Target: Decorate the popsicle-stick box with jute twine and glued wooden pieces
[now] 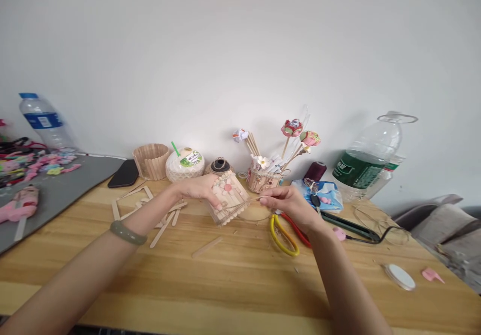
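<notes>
My left grip clasps the box; probably light, stiff, yet breakable; best held by its sides; right of the box, my right grip pinches twine.

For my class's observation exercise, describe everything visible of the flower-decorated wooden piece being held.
The wooden piece looks made of pale sticks laid side by side, their rounded ends forming scalloped edges. A pinkish flower decorates the visible face, and brown cord crosses it near the lower edge. It is tilted over the table, held by the left grip; the right grip pinches the cord beside it. Its far side is hidden.
</notes>
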Demonstrator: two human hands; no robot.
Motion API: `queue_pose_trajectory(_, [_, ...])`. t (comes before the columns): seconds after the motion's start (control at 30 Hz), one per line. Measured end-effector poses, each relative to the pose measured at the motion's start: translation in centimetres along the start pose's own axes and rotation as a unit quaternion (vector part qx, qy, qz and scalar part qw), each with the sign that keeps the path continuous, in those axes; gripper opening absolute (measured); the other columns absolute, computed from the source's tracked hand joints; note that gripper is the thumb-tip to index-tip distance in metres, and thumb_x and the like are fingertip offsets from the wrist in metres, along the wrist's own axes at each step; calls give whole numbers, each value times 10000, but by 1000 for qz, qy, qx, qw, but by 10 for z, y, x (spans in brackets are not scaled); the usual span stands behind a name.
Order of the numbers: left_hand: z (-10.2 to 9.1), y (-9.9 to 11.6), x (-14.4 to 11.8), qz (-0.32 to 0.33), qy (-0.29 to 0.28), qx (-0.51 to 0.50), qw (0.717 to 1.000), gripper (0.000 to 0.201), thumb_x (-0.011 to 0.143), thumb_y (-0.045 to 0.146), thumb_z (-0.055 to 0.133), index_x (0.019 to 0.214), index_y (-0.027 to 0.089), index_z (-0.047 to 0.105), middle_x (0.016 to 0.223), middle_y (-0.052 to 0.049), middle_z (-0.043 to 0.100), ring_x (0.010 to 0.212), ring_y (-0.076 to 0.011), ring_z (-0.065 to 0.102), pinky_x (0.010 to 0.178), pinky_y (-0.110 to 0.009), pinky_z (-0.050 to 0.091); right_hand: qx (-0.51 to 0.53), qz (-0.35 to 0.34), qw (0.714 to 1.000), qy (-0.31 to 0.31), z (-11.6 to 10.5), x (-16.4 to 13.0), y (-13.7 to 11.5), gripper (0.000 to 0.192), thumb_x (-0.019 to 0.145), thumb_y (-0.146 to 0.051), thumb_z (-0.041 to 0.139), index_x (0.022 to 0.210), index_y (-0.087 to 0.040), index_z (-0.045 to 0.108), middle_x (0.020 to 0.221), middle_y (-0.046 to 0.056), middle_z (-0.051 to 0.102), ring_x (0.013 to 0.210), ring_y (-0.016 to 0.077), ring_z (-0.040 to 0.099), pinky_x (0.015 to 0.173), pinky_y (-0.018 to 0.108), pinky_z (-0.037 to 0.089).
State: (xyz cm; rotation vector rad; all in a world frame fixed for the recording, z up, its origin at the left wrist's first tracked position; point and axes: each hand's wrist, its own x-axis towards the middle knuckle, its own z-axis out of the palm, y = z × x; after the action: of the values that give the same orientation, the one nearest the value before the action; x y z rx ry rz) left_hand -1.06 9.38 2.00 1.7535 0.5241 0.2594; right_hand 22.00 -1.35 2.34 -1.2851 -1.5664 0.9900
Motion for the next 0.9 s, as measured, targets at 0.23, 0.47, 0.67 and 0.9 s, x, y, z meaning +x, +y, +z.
queue_pose_trajectory(0.23, [2, -1, -5, 11, 0, -24, 1000, 471, 470, 123, 782, 913, 140, 626, 907, -41, 693, 843, -188, 617, 717, -275, 488, 13, 16, 999, 45, -2, 4, 4, 266, 649, -417, 682, 664, -152, 704, 594, -7, 588, 560, 110, 468, 544, 242, 346])
queue_pose_trajectory(0.47, [12, 8, -14, 23, -40, -42, 998, 388, 488, 108, 774, 846, 141, 626, 778, 9, 681, 769, -167, 612, 691, -258, 478, 26, 10, 998, 59, 3, 4, 1, 228, 634, -390, 695, 643, -163, 673, 610, -16, 570, 581, 110, 466, 564, 240, 356])
queue_pose_trajectory(0.67, [9, 6, -18, 42, -32, -14, 999, 386, 509, 128, 775, 859, 142, 613, 798, 4, 678, 807, -167, 608, 706, -246, 476, -10, 22, 998, 61, 1, 8, 8, 252, 673, -400, 660, 624, -152, 653, 595, -16, 544, 567, 113, 453, 566, 244, 352])
queue_pose_trajectory(0.9, [0, 2, -20, 36, -33, 35, 998, 428, 525, 155, 763, 924, 143, 608, 897, -20, 684, 837, -186, 615, 727, -260, 484, -68, -6, 977, 202, -9, 17, 23, 302, 726, -454, 594, 651, -162, 612, 604, -22, 531, 596, 133, 457, 577, 246, 336])
